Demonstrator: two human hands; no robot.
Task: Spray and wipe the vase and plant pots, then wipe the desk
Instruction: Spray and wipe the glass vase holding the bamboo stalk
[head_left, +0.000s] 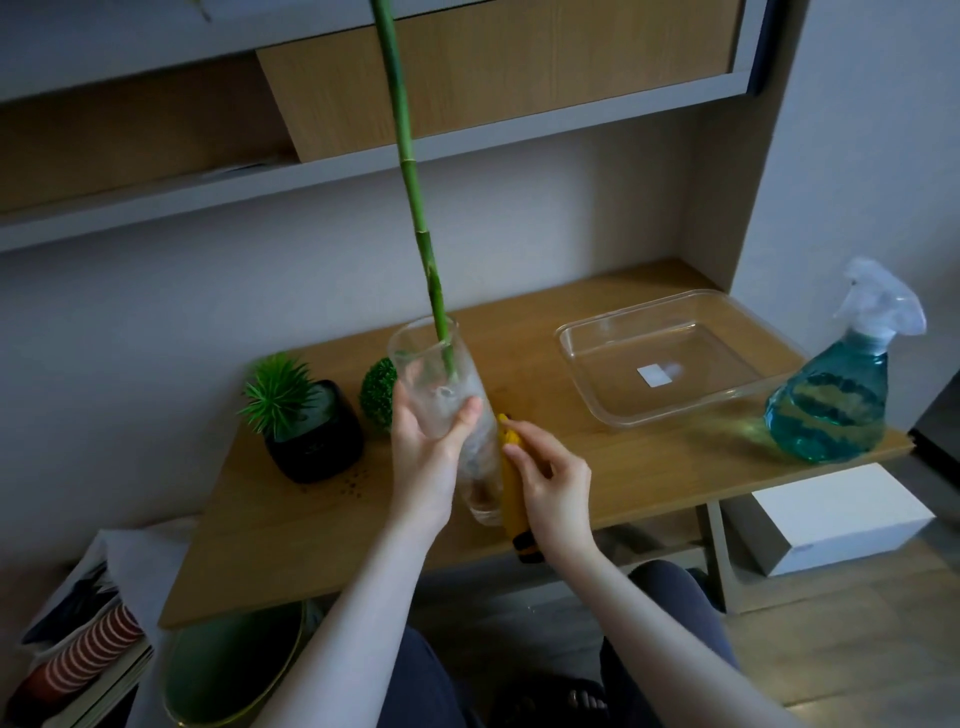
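A clear glass vase (441, 364) with a long green bamboo stalk (410, 171) is lifted above the wooden desk (649, 478), tilted. My left hand (426, 447) grips it around the middle. My right hand (550, 483) presses a yellow cloth (511, 499) against the vase's right side. A black pot (317, 441) with a spiky green plant stands on the desk to the left. A round green ball plant (378, 392) sits partly hidden behind the vase. The blue spray bottle (836, 395) stands at the desk's right end.
A clear plastic tray (576, 338) lies on the right half of the desk. Shelves hang above. Under the desk are a green bin (228, 670) and a white box (841, 519). Magazines are stacked at the lower left (78, 654).
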